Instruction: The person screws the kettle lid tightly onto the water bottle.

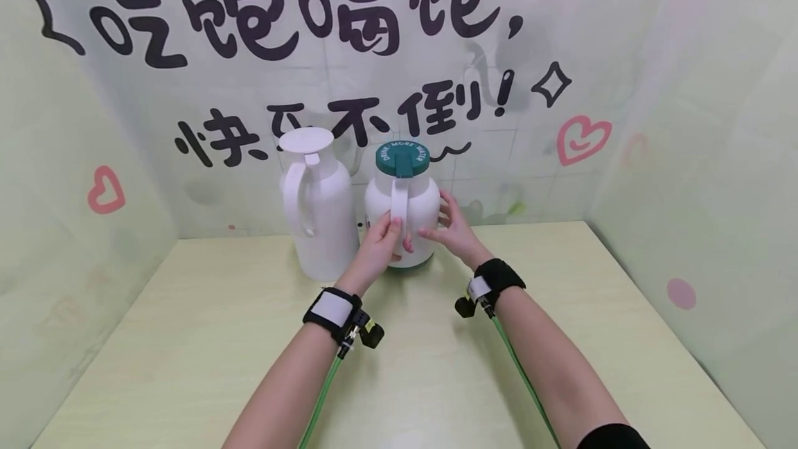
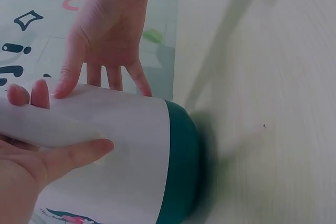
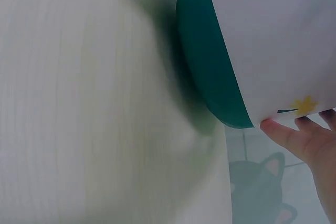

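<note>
A white jug with a green lid (image 1: pixel 419 201) and a green base (image 3: pixel 207 61) stands upright at the back of the pale table (image 1: pixel 218 352). My left hand (image 1: pixel 391 233) grips its white handle (image 1: pixel 399 201), thumb (image 2: pixel 71 156) lying along the body and fingertips (image 2: pixel 31 94) curled over the handle. My right hand (image 1: pixel 440 222) rests on the jug's right side with straight, spread fingers (image 2: pixel 107 74). In the right wrist view one fingertip (image 3: pixel 278 132) touches the jug's lower wall.
A taller all-white jug (image 1: pixel 319 206) stands just left of the green-lidded one, almost touching it. Pale green walls with black lettering and pink hearts close in the table at the back and on both sides.
</note>
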Tool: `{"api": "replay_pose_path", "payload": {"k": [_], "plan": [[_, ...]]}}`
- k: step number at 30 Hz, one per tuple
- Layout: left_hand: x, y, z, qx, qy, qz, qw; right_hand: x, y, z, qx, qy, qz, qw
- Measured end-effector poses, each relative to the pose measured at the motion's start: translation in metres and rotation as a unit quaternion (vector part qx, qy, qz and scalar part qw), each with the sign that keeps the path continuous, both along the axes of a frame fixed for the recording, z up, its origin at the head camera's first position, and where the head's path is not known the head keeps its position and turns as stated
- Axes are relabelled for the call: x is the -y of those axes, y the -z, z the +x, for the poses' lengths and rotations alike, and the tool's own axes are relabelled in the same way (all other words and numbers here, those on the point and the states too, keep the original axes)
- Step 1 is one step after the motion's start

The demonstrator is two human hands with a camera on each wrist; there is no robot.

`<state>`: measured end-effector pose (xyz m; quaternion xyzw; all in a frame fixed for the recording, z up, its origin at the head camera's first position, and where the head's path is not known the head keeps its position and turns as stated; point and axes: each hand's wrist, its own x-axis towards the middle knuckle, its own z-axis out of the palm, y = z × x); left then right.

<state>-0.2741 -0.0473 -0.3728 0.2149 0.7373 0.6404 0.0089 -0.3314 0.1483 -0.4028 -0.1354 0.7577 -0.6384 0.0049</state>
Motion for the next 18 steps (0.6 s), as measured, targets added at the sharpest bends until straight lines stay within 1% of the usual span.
{"api": "replay_pose_path", "payload": {"k": [5,6,7,14,18], "plan": [[0.001,0.005,-0.003,0.015,0.0,-0.005,0.9999,0.002,0.004,0.001,0.012,-0.004,-0.002,1.0],[0.0,0.006,-0.003,0.016,-0.001,-0.006,0.9999,0.001,0.008,-0.002,0.011,-0.003,-0.001,1.0],[0.0,0.006,-0.003,0.017,-0.003,-0.005,0.9998,0.001,0.009,-0.002,0.013,-0.003,0.001,1.0],[-0.005,0.011,-0.003,0.003,-0.014,-0.008,0.9999,-0.002,0.011,-0.004,0.027,-0.016,-0.01,0.999],[-0.007,0.012,-0.002,0.002,-0.023,-0.006,0.9997,-0.002,0.012,-0.005,0.031,-0.028,-0.018,0.999]]}}
